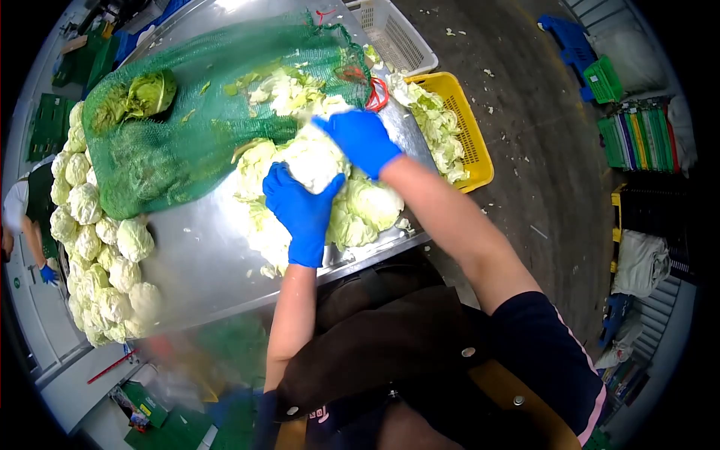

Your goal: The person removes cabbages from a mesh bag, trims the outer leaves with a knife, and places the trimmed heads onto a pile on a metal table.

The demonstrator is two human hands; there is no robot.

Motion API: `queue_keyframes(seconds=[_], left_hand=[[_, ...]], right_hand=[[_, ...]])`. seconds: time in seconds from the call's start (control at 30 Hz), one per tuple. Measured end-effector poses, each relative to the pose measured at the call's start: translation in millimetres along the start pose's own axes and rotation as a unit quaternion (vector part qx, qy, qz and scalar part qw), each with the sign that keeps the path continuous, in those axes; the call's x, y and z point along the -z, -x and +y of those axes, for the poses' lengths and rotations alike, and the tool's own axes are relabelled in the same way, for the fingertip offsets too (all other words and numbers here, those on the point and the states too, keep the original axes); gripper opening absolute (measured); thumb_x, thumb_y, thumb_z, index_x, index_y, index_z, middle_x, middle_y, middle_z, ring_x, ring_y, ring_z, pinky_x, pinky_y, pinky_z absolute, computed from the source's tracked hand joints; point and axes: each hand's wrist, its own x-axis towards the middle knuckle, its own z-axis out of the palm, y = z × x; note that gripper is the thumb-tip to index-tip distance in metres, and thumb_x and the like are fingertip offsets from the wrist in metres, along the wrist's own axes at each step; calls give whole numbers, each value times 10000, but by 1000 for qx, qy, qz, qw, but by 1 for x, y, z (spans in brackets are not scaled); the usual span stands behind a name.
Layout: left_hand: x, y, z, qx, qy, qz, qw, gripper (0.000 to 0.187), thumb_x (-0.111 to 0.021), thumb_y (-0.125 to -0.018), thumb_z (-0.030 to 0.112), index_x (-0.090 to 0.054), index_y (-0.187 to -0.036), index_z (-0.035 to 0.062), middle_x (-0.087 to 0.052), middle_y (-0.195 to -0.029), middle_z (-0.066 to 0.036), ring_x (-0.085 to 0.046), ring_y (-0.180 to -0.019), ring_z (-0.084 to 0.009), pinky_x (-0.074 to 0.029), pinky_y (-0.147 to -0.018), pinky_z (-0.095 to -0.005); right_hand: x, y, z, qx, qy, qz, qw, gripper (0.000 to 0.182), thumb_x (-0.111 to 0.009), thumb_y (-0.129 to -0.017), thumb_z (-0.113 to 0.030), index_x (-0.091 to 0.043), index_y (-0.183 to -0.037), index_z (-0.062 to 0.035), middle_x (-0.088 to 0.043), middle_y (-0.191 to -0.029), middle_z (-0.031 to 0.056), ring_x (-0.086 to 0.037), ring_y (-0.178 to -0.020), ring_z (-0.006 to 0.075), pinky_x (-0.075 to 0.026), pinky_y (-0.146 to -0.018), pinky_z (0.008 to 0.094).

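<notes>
A pale, trimmed cabbage [311,159] sits on the metal table among loose leaves. My left hand [298,206], in a blue glove, grips its near side with thumb and fingers spread around it. Over its far right side is my right hand [361,140], also gloved in blue, with the fingers curled in and blurred at the tips; I cannot tell what is in them. Cut-off cabbage leaves [367,206] lie heaped around the cabbage. Just beyond, a green mesh sack [217,90] lies flat, with an untrimmed cabbage [150,94] and leaf scraps at it.
Trimmed cabbages [86,202] are piled along the table's left edge. A yellow crate [474,142] of leaves stands off the right edge, beside a white crate [394,34]. Another person [34,210] in blue gloves works at the far left. Scraps dot the floor [525,150].
</notes>
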Motion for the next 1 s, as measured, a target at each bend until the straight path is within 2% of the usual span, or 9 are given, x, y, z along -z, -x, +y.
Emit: queue_keyframes(seconds=[0.23, 0.37, 0.5, 0.57, 0.73, 0.77, 0.83, 0.93, 1.0], left_hand=[[4, 50, -21, -39, 47, 26, 998, 1008, -887, -576, 430, -382, -1304, -49, -407, -1328, -250, -379, -1236, -412, -310, -1046, -494], [9, 74, -45, -54, 93, 47, 993, 991, -899, -588, 377, -364, -1318, -26, -398, -1312, -207, -404, -1222, -376, -326, -1050, -450], [30, 47, -54, 85, 240, 15, 967, 908, -891, -619, 318, -389, -1308, 6, -427, -1295, -191, -467, -1180, -332, -411, -977, -403], [38, 12, -51, -38, 139, -18, 989, 808, -873, -645, 327, -466, -1276, 29, -485, -1260, -181, -507, -1154, -312, -437, -945, -394], [34, -38, -70, -222, 56, -129, 965, 303, -702, -862, 244, -641, -1115, 89, -659, -921, -69, -651, -748, -160, -510, -671, -304], [18, -42, -89, -93, 166, -142, 971, 250, -661, -900, 268, -650, -1043, 63, -660, -788, -65, -624, -640, -143, -499, -619, -303], [-13, -79, -136, -11, 150, -62, 987, 249, -632, -924, 295, -657, -982, 55, -642, -697, -67, -586, -577, -113, -480, -569, -286], [-38, -86, -164, 142, 117, -119, 976, 270, -632, -922, 320, -663, -997, 63, -646, -719, -57, -576, -585, -101, -466, -546, -269], [-20, -80, -146, 171, 287, -104, 937, 330, -645, -904, 378, -666, -1020, 70, -647, -713, -48, -583, -595, -120, -478, -568, -290]], right_hand=[[-33, -2, 19, -82, -41, -67, 994, 515, -674, -747, -533, -625, -982, -77, -677, -867, 154, -654, -815, 351, -518, -708, 451], [-54, 11, 31, -142, -130, -35, 981, 680, -685, -757, -516, -557, -1257, -73, -666, -1018, 190, -644, -943, 348, -510, -822, 423], [24, 56, -33, -209, -216, -75, 951, 794, -710, -748, -558, -483, -1363, -110, -660, -830, 166, -663, -781, 293, -517, -716, 371], [-7, 89, -35, -109, -251, -70, 959, 794, -714, -751, -549, -454, -1403, -177, -624, -748, 133, -636, -708, 260, -500, -673, 360], [1, 103, -48, -199, -265, -79, 940, 787, -691, -762, -570, -424, -1423, -236, -609, -712, 113, -634, -689, 270, -493, -665, 374], [0, 102, -46, -201, -264, -66, 941, 781, -690, -762, -571, -427, -1423, -249, -602, -702, 103, -628, -672, 258, -489, -656, 368], [2, 111, -51, -211, -267, -82, 937, 781, -691, -758, -578, -426, -1423, -266, -601, -699, 96, -621, -660, 249, -486, -647, 362], [3, 116, -45, -212, -268, -78, 937, 790, -688, -754, -591, -419, -1428, -279, -600, -696, 87, -618, -651, 237, -485, -640, 356], [-15, 116, -36, -172, -266, -33, 948, 796, -677, -759, -604, -405, -1436, -287, -604, -696, 84, -625, -656, 234, -489, -647, 349]])
